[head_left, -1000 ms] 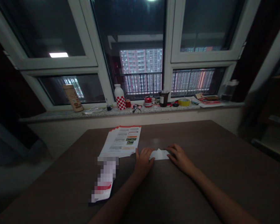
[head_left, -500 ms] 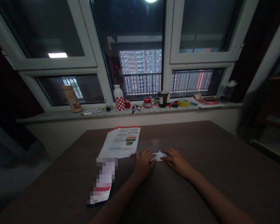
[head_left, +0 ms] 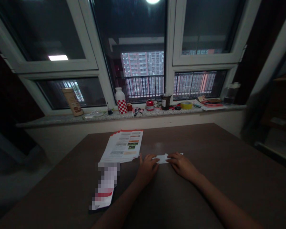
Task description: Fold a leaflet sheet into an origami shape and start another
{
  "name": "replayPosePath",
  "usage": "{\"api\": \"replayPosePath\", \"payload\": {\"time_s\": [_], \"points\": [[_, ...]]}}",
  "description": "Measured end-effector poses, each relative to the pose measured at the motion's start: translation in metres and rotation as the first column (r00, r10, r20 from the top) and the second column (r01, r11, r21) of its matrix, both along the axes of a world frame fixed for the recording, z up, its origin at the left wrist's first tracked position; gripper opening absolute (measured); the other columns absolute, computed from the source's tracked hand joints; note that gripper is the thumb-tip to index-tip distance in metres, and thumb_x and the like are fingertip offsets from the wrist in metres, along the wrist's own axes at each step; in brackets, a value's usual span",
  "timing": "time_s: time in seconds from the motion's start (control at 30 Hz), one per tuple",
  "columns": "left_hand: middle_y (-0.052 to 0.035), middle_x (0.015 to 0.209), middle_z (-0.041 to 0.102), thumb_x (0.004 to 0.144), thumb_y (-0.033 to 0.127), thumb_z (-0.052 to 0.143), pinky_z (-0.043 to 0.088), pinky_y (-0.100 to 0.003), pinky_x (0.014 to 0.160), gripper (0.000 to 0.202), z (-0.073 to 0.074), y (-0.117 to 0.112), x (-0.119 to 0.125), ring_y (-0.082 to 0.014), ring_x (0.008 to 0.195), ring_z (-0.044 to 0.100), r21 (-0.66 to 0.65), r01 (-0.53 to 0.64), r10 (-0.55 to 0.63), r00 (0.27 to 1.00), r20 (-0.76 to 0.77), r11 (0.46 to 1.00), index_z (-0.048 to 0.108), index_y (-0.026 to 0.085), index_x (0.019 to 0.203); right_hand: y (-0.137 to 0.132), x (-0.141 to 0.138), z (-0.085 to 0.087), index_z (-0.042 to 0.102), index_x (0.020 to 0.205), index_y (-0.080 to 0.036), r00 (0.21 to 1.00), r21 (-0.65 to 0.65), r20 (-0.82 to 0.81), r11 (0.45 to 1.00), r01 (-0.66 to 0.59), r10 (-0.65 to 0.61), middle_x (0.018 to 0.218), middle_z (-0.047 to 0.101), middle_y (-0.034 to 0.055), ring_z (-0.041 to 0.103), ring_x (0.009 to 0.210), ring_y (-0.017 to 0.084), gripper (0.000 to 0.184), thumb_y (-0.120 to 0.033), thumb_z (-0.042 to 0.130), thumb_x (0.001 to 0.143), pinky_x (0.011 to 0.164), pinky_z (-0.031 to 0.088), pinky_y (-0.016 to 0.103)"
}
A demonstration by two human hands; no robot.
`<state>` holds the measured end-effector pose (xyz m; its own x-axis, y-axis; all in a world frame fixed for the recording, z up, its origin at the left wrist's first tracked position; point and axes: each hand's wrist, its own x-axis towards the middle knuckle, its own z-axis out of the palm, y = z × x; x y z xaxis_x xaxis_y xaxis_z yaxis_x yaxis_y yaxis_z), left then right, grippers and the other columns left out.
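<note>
Folded white paper (head_left: 162, 158), a narrow, uneven shape with a small point on its top edge, lies flat on the dark brown table (head_left: 181, 138), lower centre of frame. Your left hand (head_left: 146, 170) and right hand (head_left: 182, 165) rest palm down on either side of it. Left fingers (head_left: 153, 159) touch its left end, right fingers (head_left: 173, 159) lie on its right end. Fingers slightly spread, no pinch on either side. Stack of printed leaflets (head_left: 122, 146) just left of your left hand, pixelated packet (head_left: 106, 186) lower left of it.
</note>
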<state>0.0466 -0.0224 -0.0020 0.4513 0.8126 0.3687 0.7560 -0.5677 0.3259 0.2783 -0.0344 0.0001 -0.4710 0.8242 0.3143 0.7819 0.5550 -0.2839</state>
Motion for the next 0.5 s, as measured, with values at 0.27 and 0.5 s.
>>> {"api": "replayPosePath", "payload": {"time_s": [0.27, 0.5], "points": [[-0.0002, 0.125, 0.061, 0.093, 0.03, 0.051, 0.002, -0.068, 0.109, 0.027, 0.0, -0.0014, 0.0012, -0.0238, 0.123, 0.047, 0.006, 0.051, -0.051, 0.998, -0.046, 0.999, 0.06, 0.035, 0.118, -0.0051, 0.0021, 0.0044, 0.066, 0.115, -0.026, 0.997, 0.082, 0.027, 0.994, 0.069, -0.071, 0.118, 0.062, 0.0072, 0.051, 0.112, 0.025, 0.031, -0.026, 0.045, 0.092, 0.097, 0.042, 0.041], [-0.0003, 0.134, 0.056, 0.094, 0.03, 0.049, 0.005, -0.07, 0.108, 0.031, 0.0027, -0.0023, 0.0018, -0.0264, 0.13, 0.04, -0.014, 0.039, -0.04, 0.995, -0.091, 0.999, 0.055, 0.036, 0.124, -0.0083, -0.0031, 0.0078, 0.067, 0.114, -0.027, 0.997, 0.073, 0.054, 0.996, 0.049, -0.053, 0.118, 0.063, 0.0055, 0.053, 0.11, 0.024, 0.031, -0.028, 0.045, 0.093, 0.097, 0.042, 0.04]]}}
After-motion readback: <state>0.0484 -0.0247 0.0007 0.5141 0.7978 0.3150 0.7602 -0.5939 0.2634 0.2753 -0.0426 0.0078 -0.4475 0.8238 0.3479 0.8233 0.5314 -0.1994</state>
